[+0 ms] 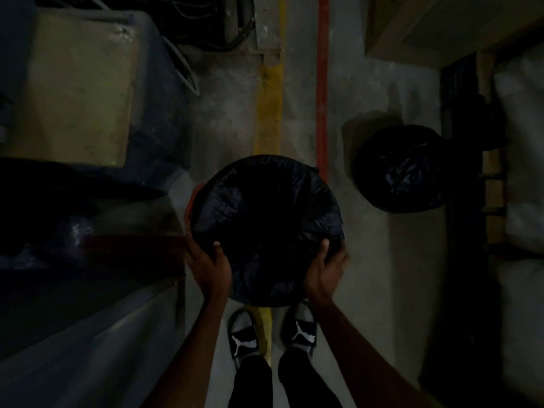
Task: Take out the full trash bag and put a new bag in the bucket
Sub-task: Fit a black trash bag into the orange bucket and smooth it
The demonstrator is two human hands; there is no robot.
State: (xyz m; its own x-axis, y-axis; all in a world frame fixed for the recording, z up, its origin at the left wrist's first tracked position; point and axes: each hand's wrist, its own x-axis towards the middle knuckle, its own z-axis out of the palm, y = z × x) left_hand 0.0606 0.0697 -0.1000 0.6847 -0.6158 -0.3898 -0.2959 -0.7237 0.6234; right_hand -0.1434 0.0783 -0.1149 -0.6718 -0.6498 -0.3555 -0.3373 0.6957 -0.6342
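A round bucket (190,201) stands on the floor in front of my feet, only a strip of its red-orange wall showing at the left. A black trash bag (265,219) lines it and is folded over the rim, hiding the inside. My left hand (207,265) grips the near-left rim with its thumb over the bag. At the near-right rim my right hand (325,269) holds on the same way. A tied, full black trash bag (401,169) sits on the floor to the right, apart from the bucket.
A yellow stripe (268,107) and a red stripe (322,83) run along the concrete floor. A large yellow-topped container (76,89) and dark bags crowd the left. Dark shelving with white sacks (518,142) lines the right. Cables lie at the top.
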